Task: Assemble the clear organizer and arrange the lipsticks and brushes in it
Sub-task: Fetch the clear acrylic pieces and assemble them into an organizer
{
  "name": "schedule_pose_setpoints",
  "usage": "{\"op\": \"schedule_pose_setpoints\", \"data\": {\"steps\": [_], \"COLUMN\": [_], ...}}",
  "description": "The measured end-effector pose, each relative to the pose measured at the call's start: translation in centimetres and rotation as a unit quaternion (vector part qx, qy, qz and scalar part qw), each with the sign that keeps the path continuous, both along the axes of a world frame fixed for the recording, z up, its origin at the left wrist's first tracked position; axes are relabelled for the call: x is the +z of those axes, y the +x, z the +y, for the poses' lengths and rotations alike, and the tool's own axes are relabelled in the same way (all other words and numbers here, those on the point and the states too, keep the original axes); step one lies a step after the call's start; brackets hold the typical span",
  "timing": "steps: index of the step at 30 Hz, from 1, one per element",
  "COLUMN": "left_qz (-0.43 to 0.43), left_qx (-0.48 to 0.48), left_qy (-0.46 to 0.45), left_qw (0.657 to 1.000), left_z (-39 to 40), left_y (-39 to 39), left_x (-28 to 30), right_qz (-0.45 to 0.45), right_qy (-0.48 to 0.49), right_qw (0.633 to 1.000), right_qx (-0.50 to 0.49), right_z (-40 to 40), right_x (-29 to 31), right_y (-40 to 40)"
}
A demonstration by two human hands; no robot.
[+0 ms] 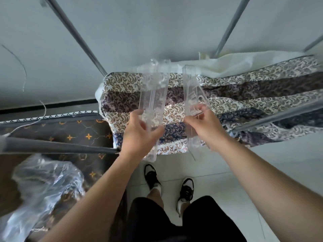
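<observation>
I hold two clear plastic organizer pieces above a patterned bedspread. My left hand (139, 131) grips a long clear piece (153, 95) near its lower end; that piece runs from the bed's far edge down past my wrist. My right hand (204, 124) pinches a second clear piece (192, 88), a tray-like part with slanted walls. A gap of bedspread shows between the two pieces, so they are apart. No lipsticks or brushes are in view.
The floral bedspread (244, 95) covers a bed with grey metal frame poles (227, 28) rising around it. A crumpled clear plastic bag (45, 186) lies on a dark patterned mattress (70, 135) at the left. My shoes (167, 182) stand on white floor tiles below.
</observation>
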State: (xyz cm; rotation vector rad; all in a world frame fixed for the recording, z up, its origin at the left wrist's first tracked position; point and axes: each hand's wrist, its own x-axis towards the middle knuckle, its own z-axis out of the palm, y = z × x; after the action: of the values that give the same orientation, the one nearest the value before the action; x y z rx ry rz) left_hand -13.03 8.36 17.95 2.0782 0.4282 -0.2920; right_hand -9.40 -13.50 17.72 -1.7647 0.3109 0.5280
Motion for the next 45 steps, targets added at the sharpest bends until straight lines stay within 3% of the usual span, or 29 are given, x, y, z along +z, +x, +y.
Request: {"op": "schedule_pose_setpoints", "data": {"steps": [6,11,16,20,25,32,37,45], "left_qz": [0.005,0.003,-0.022,-0.054,-0.066,-0.044,-0.039,-0.015], "left_qx": [-0.009,-0.045,-0.165,-0.295,-0.417,-0.579,-0.686,-0.750], "left_qy": [0.006,-0.001,0.029,0.059,0.047,0.020,0.001,-0.032], "left_qw": [1.000,0.999,0.986,0.952,0.905,0.814,0.727,0.660], "left_z": [-0.8,-1.6,-2.7,-3.3,-4.8,-10.7,-16.5,-23.6], "left_y": [-8.2,-12.0,-10.3,-7.9,-7.1,-10.2,-16.4,-32.0], "left_x": [8.0,10.6,11.6,11.6,11.0,10.9,11.7,11.9], "right_qz": [0.009,0.040,0.020,0.004,-0.007,-0.039,-0.061,-0.077], "right_qy": [0.046,0.053,0.080,0.073,0.074,0.075,0.068,0.044], "right_qw": [0.999,0.996,0.984,0.957,0.894,0.770,0.662,0.548], "right_qx": [-0.022,-0.060,-0.158,-0.281,-0.442,-0.633,-0.744,-0.832], "right_z": [-3.0,-4.5,-4.8,-4.1,-2.3,-0.5,0.4,0.0], "right_x": [7.3,10.3,11.9,11.7,11.5,12.2,12.5,12.8], "right_y": [-8.7,-15.2,-18.8,-22.0,-27.6,-37.3,-45.8,-61.3]}}
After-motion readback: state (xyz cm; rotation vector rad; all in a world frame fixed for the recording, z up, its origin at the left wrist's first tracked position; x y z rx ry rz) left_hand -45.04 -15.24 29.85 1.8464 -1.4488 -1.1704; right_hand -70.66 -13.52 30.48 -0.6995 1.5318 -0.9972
